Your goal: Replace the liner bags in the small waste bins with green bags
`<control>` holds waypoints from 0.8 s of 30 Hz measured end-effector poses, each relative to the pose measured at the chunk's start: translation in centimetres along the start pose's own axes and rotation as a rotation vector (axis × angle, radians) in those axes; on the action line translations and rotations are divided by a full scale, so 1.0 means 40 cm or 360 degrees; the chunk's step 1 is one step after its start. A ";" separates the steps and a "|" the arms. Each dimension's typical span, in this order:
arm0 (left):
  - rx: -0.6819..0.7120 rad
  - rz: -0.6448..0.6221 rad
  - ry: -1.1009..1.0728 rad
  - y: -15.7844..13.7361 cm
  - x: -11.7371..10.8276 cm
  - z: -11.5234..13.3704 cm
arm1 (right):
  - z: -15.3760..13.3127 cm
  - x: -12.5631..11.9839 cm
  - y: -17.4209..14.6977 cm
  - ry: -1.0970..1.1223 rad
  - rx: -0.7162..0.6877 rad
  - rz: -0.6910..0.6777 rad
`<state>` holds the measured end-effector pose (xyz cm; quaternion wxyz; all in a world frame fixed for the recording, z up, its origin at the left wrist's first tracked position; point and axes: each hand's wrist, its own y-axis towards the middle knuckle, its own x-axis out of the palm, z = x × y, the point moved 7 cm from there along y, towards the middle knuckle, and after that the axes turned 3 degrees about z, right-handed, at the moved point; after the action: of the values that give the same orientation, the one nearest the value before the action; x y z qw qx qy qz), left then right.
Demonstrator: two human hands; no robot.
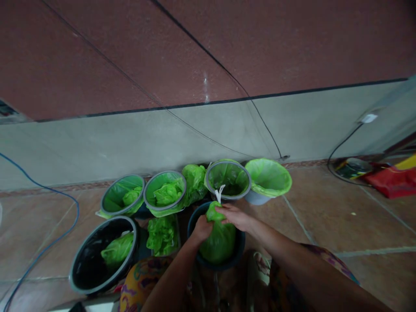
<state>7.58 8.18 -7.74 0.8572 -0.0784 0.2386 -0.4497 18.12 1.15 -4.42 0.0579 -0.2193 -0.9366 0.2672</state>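
A filled green plastic bag [218, 245] stands in a dark blue bucket [241, 249] between my feet. White ties [219, 193] stick up from its gathered top. My left hand [203, 228] is closed on the left side of the bag, just below the neck. From the right, my right hand [236, 216] has its fingers round the gathered neck. The bag's lower part is inside the bucket, and its contents cannot be made out.
Along the wall stand several bins lined with green bags, among them a grey-rimmed bin [228, 178] and a pale bin [269, 178]. At left is a large black bin [91, 260] holding a green bag. A blue cable [77, 212] crosses the floor; a red bag [393, 180] lies far right.
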 end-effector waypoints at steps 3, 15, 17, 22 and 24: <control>-0.0011 0.0164 0.0016 0.014 -0.023 -0.021 | -0.044 -0.053 0.001 -0.0626 -0.0130 0.0302; -0.0271 -0.0073 -0.0536 0.008 -0.019 -0.008 | -0.038 0.071 -0.067 -0.1757 -0.0836 -0.0306; -0.0331 -0.0167 -0.0635 -0.001 -0.013 0.002 | -0.029 0.063 -0.055 -0.1775 -0.0793 -0.0246; -0.0283 -0.0115 -0.0641 0.010 -0.035 0.019 | -0.038 0.041 -0.031 -0.1693 -0.0705 -0.0120; -0.0073 0.0119 -0.0353 0.016 -0.076 0.046 | -0.041 0.030 -0.020 -0.1600 -0.0668 -0.0066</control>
<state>7.46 10.85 -5.31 0.8925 -0.1383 0.1552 -0.4002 17.11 1.82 -2.62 -0.4367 -0.0529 -0.8863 0.1451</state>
